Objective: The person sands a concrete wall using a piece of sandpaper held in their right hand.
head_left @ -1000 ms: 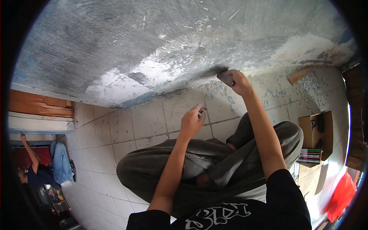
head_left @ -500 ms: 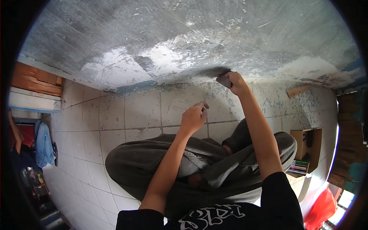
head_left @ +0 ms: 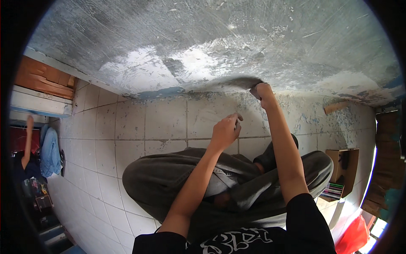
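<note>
Showing narrower than before, the dark flat piece [head_left: 255, 91] is clamped at two o'clock by the right hand [head_left: 265, 90] beside the wall [head_left: 139, 29], perhaps for steeper rubbing, while the left hand [head_left: 225, 131] is held with fingers loosely apart.

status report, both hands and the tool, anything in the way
Right hand gripping dark flat tool low by wall. Left hand loosely curled, empty, above floor tiles. Brown strip right of both hands, not in the way.
</note>
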The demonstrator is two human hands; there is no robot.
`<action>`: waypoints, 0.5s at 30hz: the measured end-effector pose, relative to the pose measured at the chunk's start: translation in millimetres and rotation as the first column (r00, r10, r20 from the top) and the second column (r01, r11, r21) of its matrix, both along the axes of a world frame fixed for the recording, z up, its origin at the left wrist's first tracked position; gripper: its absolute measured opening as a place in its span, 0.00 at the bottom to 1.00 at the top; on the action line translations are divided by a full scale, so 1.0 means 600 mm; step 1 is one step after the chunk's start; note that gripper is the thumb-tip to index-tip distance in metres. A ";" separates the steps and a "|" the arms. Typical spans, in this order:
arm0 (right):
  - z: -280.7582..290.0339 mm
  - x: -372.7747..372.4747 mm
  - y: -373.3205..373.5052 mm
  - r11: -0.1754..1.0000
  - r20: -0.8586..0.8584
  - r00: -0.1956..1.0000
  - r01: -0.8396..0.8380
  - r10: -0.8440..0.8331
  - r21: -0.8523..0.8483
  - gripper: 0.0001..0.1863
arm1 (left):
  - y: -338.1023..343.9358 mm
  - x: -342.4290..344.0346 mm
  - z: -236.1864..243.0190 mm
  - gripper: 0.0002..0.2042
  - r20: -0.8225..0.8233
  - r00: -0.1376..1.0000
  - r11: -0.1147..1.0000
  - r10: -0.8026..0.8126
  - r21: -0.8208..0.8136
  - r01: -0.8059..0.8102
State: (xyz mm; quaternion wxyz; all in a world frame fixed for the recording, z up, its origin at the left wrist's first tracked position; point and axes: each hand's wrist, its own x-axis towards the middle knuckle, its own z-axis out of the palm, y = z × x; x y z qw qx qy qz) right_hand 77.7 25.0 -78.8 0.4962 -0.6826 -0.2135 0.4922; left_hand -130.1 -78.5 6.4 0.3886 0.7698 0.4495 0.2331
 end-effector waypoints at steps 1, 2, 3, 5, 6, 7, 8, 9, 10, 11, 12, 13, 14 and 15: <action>0.002 0.000 -0.006 1.000 -0.008 1.000 -0.003 0.003 0.003 0.11 | -0.001 0.000 -0.005 0.09 -0.006 1.000 1.000 0.002 -0.002 -0.002; 0.043 -0.055 -0.018 0.997 0.042 0.999 -0.031 0.034 -0.075 0.11 | -0.001 -0.031 -0.012 0.09 -0.052 0.998 0.999 0.036 -0.003 -0.036; 0.081 -0.076 -0.024 0.990 0.121 0.992 -0.024 0.041 -0.138 0.11 | -0.001 -0.038 -0.006 0.09 -0.070 0.997 0.999 0.043 0.016 -0.042; 0.087 -0.058 -0.029 0.995 0.135 0.991 0.016 -0.002 -0.103 0.14 | -0.009 -0.021 0.003 0.09 0.025 0.999 0.999 0.040 0.016 -0.040; 0.086 -0.058 -0.031 0.995 0.145 0.989 0.040 -0.027 -0.089 0.17 | -0.006 -0.018 0.002 0.09 0.018 0.999 0.999 0.039 0.019 -0.040; 0.092 -0.048 -0.021 0.975 0.106 0.993 -0.028 0.052 -0.219 0.19 | -0.001 -0.017 0.002 0.09 -0.006 0.999 0.999 0.031 0.016 -0.031; 0.088 -0.047 -0.022 0.976 0.106 0.993 -0.025 0.049 -0.218 0.19 | 0.001 -0.015 0.001 0.09 -0.023 1.000 1.000 0.020 0.012 -0.020; 0.084 -0.047 -0.025 0.980 0.202 0.975 -0.055 0.094 -0.192 0.19 | -0.003 -0.015 0.000 0.09 -0.023 1.000 1.000 0.018 0.014 -0.017; 0.080 -0.045 -0.029 0.982 0.296 0.946 -0.087 0.135 -0.169 0.20 | -0.010 -0.016 0.001 0.08 -0.010 1.000 1.000 0.022 0.016 -0.021; 0.083 -0.048 -0.042 0.986 0.230 0.963 -0.115 0.141 -0.119 0.21 | -0.010 -0.018 0.003 0.08 0.002 0.999 0.999 0.032 0.023 -0.032; 0.089 -0.053 -0.037 0.986 0.228 0.963 -0.121 0.144 -0.113 0.21 | -0.005 -0.019 0.006 0.08 -0.001 0.999 0.999 0.037 0.029 -0.037; 0.093 -0.059 -0.032 0.989 0.216 0.974 -0.045 0.075 -0.142 0.16 | 0.001 -0.020 0.008 0.08 -0.006 0.999 0.999 0.031 0.016 -0.031; 0.095 -0.062 -0.031 0.984 0.205 0.979 0.034 0.002 -0.176 0.13 | 0.002 -0.020 0.011 0.08 -0.011 1.000 1.000 0.021 -0.002 -0.021; 0.089 -0.064 -0.034 0.984 0.200 0.980 0.033 0.003 -0.174 0.13 | 0.001 -0.020 0.012 0.08 -0.015 1.000 1.000 0.022 0.001 -0.022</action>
